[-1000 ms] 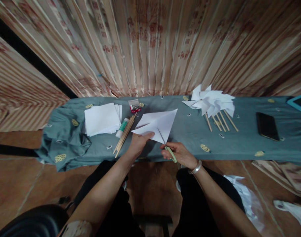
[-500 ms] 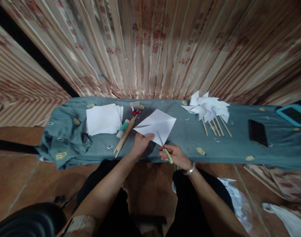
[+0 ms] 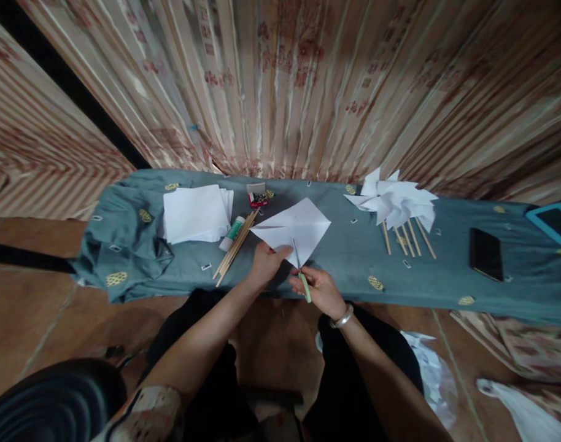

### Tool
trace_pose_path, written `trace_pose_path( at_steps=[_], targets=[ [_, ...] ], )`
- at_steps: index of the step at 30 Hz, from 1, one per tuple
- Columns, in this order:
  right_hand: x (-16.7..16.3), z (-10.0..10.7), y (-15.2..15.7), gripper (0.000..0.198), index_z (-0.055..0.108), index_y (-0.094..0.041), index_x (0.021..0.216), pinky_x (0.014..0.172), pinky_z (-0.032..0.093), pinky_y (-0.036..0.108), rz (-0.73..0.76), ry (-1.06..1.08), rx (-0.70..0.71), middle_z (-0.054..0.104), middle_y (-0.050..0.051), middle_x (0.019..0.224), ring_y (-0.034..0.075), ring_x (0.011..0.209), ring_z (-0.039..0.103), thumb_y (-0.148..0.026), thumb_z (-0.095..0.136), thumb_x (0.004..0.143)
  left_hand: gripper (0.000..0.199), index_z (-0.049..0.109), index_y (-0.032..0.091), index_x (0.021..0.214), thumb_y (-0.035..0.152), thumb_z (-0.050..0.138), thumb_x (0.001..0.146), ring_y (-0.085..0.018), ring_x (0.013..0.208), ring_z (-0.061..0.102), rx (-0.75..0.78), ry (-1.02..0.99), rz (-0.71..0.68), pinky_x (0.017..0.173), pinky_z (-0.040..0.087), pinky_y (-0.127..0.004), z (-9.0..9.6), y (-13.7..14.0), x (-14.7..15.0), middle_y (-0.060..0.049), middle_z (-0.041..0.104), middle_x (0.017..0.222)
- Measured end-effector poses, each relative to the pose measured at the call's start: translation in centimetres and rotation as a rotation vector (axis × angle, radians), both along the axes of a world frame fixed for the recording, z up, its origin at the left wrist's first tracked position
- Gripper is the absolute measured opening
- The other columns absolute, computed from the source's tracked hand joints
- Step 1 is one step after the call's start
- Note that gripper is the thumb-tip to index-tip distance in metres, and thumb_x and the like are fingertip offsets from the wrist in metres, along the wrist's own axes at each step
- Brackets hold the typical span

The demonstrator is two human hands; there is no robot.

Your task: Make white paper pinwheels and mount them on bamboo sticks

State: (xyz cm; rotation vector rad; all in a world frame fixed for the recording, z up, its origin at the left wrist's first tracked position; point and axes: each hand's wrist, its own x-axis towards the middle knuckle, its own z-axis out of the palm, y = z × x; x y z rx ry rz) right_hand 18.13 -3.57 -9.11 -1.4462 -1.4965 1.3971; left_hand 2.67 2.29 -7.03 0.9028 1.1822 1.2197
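Observation:
A white square of paper [image 3: 303, 224], slit from its left corner and creased, is held above the cloth-covered table. My left hand [image 3: 269, 261] pinches its lower left edge, thumb on top. In my right hand [image 3: 320, 288] is a pair of scissors [image 3: 304, 286] with light green handles. Their blades lie at the paper's near corner and point up toward its middle. Left of the paper lie several wooden sticks [image 3: 237, 248] beside a green and white glue stick [image 3: 232, 233].
A stack of white paper [image 3: 195, 213] lies at the left, near a small red box of pins [image 3: 257, 196]. Several paper pinwheels [image 3: 398, 199] on sticks, a black phone [image 3: 486, 253] and a blue-framed device [image 3: 554, 222] are at the right. Paper scraps [image 3: 432, 374] in a plastic bag stand below.
The scissors and my right hand have shifted slightly left, and the scissors now stand more upright against the paper. My left hand keeps its hold. The whole view has turned a little.

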Motion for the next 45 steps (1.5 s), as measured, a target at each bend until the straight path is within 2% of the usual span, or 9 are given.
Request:
trace_pose_path(
  at_steps=[7, 13, 22, 33, 45],
  targets=[
    [-0.6, 0.4, -0.4, 0.045, 0.071, -0.018, 0.092, 0.055, 0.053, 0.025, -0.029, 0.014, 0.026, 0.068, 0.001, 0.065, 0.016, 0.06, 0.065, -0.059, 0.07, 0.074, 0.013, 0.066, 0.015, 0.063, 0.024, 0.071, 0.057, -0.017, 0.067, 0.06, 0.011, 0.029, 0.003, 0.071, 0.048, -0.028, 0.1, 0.0, 0.1, 0.0, 0.067, 0.065],
    [-0.6, 0.6, -0.6, 0.043, 0.071, -0.018, 0.091, 0.057, 0.053, 0.026, -0.052, 0.017, 0.039, 0.068, 0.001, 0.065, 0.017, 0.061, 0.065, -0.057, 0.071, 0.074, 0.014, 0.069, 0.014, 0.067, 0.026, 0.07, 0.058, -0.017, 0.069, 0.061, -0.011, 0.058, 0.008, 0.07, 0.048, -0.028, 0.7, -0.2, 0.1, -0.001, 0.069, 0.069],
    [-0.7, 1.4, -0.6, 0.045, 0.07, -0.017, 0.092, 0.056, 0.051, 0.026, -0.083, 0.106, -0.082, 0.068, 0.002, 0.064, 0.016, 0.059, 0.064, -0.056, 0.073, 0.07, 0.016, 0.068, 0.014, 0.066, 0.026, 0.072, 0.056, -0.016, 0.067, 0.059, -0.004, 0.036, -0.002, 0.069, 0.047, -0.028, 0.4, -0.3, 0.6, 0.0, 0.067, 0.067],
    [-0.8, 1.2, -0.9, 0.039, 0.07, -0.017, 0.091, 0.058, 0.051, 0.024, -0.104, 0.187, -0.097, 0.066, 0.0, 0.065, 0.014, 0.061, 0.063, -0.048, 0.077, 0.068, 0.02, 0.071, 0.014, 0.07, 0.027, 0.073, 0.055, -0.016, 0.068, 0.061, -0.018, -0.057, -0.005, 0.07, 0.047, -0.028, -0.1, -0.3, 0.7, -0.001, 0.07, 0.071],
    [-1.0, 0.7, -1.0, 0.04, 0.071, -0.017, 0.09, 0.053, 0.047, 0.023, -0.141, 0.218, -0.134, 0.064, -0.002, 0.061, 0.011, 0.055, 0.059, -0.048, 0.078, 0.067, 0.016, 0.07, 0.014, 0.067, 0.025, 0.072, 0.056, -0.015, 0.065, 0.059, -0.043, -0.026, 0.015, 0.066, 0.046, -0.026, 0.6, -0.5, 0.6, -0.001, 0.068, 0.068]
  ],
)
